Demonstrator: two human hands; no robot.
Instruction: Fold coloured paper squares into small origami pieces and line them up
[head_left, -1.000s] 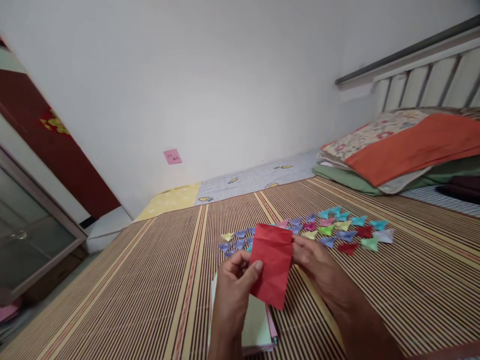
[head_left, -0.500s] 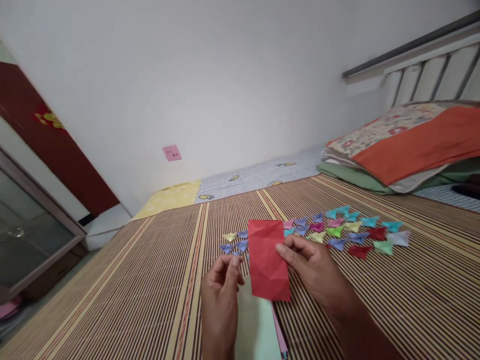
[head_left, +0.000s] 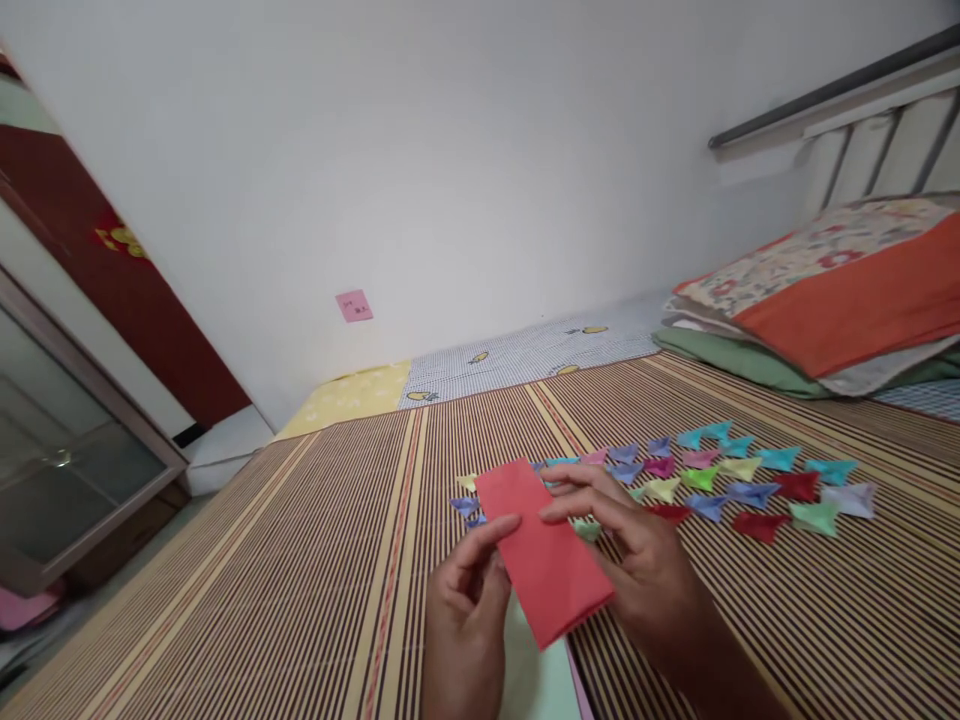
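A folded sheet of red paper (head_left: pixel 544 555) is held up between my two hands, tilted with its lower end toward the right. My left hand (head_left: pixel 472 600) pinches its left edge, thumb and fingers on either side. On the right edge, the fingers of my right hand (head_left: pixel 630 540) lie over the front while the thumb is hidden behind the paper. Below is a stack of paper with a pale green sheet (head_left: pixel 536 665) on top, partly covered by the red paper and my left hand.
Rows of small folded paper pieces in several colours, among them a lime green one (head_left: pixel 700 479), lie on the striped mat (head_left: pixel 315 560). Folded bedding with an orange cover (head_left: pixel 847 320) is piled at the right. A pink note (head_left: pixel 354 306) sticks to the white wall.
The red paper has turned from nearly upright to slanted, and it looks narrower. My left hand, earlier beside it, now grips its edge. The view has shifted slightly left.
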